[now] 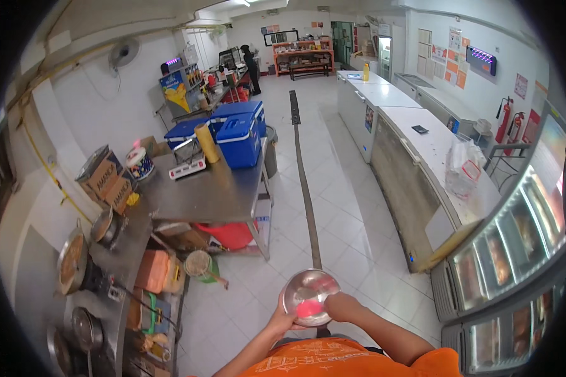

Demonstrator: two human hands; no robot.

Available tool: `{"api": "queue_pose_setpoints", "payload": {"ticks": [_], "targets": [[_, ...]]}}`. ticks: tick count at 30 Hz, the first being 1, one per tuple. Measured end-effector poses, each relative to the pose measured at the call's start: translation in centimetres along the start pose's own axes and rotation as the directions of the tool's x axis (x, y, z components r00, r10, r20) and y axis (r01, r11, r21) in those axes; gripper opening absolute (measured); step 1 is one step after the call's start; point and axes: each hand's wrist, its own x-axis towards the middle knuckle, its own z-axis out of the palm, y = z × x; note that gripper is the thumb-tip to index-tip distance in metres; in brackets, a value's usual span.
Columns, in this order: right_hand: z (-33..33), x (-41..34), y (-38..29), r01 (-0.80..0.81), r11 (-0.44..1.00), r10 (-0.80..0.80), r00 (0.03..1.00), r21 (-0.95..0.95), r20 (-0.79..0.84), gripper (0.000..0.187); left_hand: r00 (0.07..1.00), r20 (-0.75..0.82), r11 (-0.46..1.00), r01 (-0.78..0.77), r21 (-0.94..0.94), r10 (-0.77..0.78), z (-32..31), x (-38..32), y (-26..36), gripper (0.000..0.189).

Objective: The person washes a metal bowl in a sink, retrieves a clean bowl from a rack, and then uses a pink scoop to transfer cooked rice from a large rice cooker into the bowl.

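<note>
In front of my orange shirt is a round stainless steel bowl (306, 283), tilted so that its shiny inside shows. My left hand (285, 315) holds it by the left side and from below. My right hand (343, 307) is at the right rim with its fingers curled in over the bowl. A bright pink thing (310, 309) lies low inside, right beside those fingers. Whether it is a tool, a cloth or food is too blurred to tell. I cannot make out whether my right fingers grip it.
At left, a steel table (207, 198) bears blue coolers (239, 141) and a kitchen scale (187, 168). Pans (73, 259) stand on the stove counter. A green bucket (203, 266) is on the floor. White chest freezers (434, 141) and a lit display (500, 264) line the right. A person (251, 70) stands far back.
</note>
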Motion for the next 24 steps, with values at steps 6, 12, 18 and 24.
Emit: {"api": "queue_pose_setpoints", "payload": {"ticks": [6,12,18,24], "targets": [[-4.8,19.7,4.5,0.223,0.971,-0.203,0.959,0.088,-0.198,0.021,0.995,0.019,0.993,0.102,-0.067,-0.101,-5.4,14.3,5.5,0.085],[-15.8,36.5,7.9,0.287,0.954,-0.297,0.946,-0.091,-0.133,0.019,0.997,-0.052,0.982,0.041,-0.182,-0.051,-11.2,30.2,16.1,0.095],[-22.6,53.0,15.0,0.437,0.88,-0.431,0.899,0.184,-0.075,0.017,0.992,-0.012,0.986,-0.127,-0.11,0.127,-9.0,47.8,30.3,0.097],[-32.9,63.9,22.4,-0.14,0.989,0.145,0.955,0.037,-0.26,0.018,0.988,0.114,0.994,-0.105,0.019,0.102,-7.5,62.9,44.0,0.098]]}}
